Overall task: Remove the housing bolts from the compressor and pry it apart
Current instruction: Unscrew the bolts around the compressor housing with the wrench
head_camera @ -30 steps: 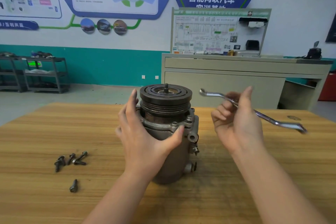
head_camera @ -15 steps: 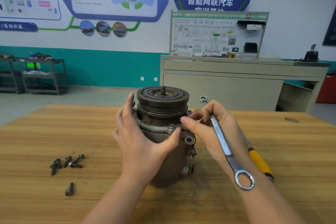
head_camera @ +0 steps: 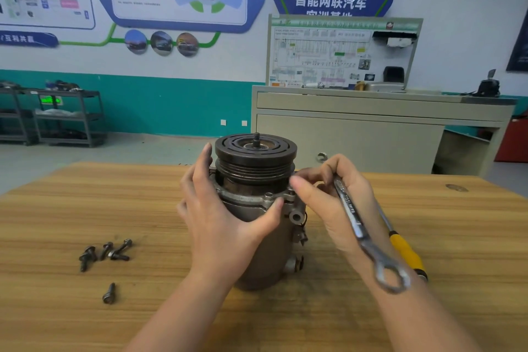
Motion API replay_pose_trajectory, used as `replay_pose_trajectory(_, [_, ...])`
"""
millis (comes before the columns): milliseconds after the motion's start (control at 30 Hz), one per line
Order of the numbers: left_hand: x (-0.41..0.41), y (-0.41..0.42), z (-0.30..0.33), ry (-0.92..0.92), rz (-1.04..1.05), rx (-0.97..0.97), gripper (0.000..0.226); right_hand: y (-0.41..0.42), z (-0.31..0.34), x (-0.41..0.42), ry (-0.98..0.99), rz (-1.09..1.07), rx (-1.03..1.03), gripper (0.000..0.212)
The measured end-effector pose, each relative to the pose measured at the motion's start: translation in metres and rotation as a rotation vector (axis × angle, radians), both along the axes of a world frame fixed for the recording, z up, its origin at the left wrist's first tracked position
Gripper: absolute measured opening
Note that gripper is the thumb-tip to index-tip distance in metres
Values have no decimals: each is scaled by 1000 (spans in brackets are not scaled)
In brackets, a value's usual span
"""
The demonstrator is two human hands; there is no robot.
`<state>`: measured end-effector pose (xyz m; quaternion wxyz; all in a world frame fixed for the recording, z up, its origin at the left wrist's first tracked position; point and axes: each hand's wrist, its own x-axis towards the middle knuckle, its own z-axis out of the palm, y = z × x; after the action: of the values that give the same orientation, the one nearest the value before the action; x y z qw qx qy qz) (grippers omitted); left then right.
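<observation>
I see the compressor (head_camera: 257, 208) upright mid-bench (head_camera: 85, 203). My left hand (head_camera: 225, 223) wraps its housing, fingers spread. My right hand (head_camera: 328, 197) holds the wrench (head_camera: 360, 231) while its fingertips pinch at the flange. Loose bolts (head_camera: 105, 251) lie to the left.

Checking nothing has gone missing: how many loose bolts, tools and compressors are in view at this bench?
loose bolts: 5, roughly, since the cluster overlaps
wrench: 1
yellow-handled screwdriver: 1
compressor: 1
Total: 8
</observation>
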<state>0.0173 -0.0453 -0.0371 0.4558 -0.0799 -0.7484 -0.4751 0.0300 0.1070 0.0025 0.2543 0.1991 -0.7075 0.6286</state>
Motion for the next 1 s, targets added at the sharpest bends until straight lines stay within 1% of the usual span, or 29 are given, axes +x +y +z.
replay_pose_trajectory(67, [0,1,0,5,4,3,105,-1,-1,-2,-3,-10,-7,48])
replay_pose_trajectory(167, [2,2,0,13,17,-6,102,-2,-3,-4,11,-10,28,48])
replay_pose_trajectory(233, [5,5,1,21,40,-27,96,-1,-2,-3,30,-10,34,47])
replay_pose_trajectory(300, [9,10,2,80,86,-77,85,-2,-1,-3,47,-4,24,46])
replay_pose_trajectory(333, [10,12,3,126,101,-106,76,-2,-1,-3,49,8,16,46])
replay_pose_trajectory(433, [12,12,5,231,98,-163,53,-1,-1,-2,29,70,16,42])
replay_pose_trajectory(533, [13,10,5,271,59,-166,47,2,1,-1,12,96,46,42])
replay_pose_trajectory(633, [14,10,7,320,27,-223,41,1,1,-2,39,29,52,51])
replay_pose_trajectory(700, [14,11,7,337,21,-292,41,1,0,-4,53,10,76,51])
replay_pose_trajectory(800, [15,13,8,278,-31,-337,54,1,0,-2,58,52,79,39])
replay_pose_trajectory(867, [16,13,8,244,-56,-341,60,1,-1,-2,75,28,59,42])
replay_pose_trajectory(933, [15,13,8,229,-64,-340,63,0,-1,-3,93,-16,69,49])
replay_pose_trajectory(1000, [14,12,8,226,-65,-336,64,0,-2,-4,101,-34,81,50])
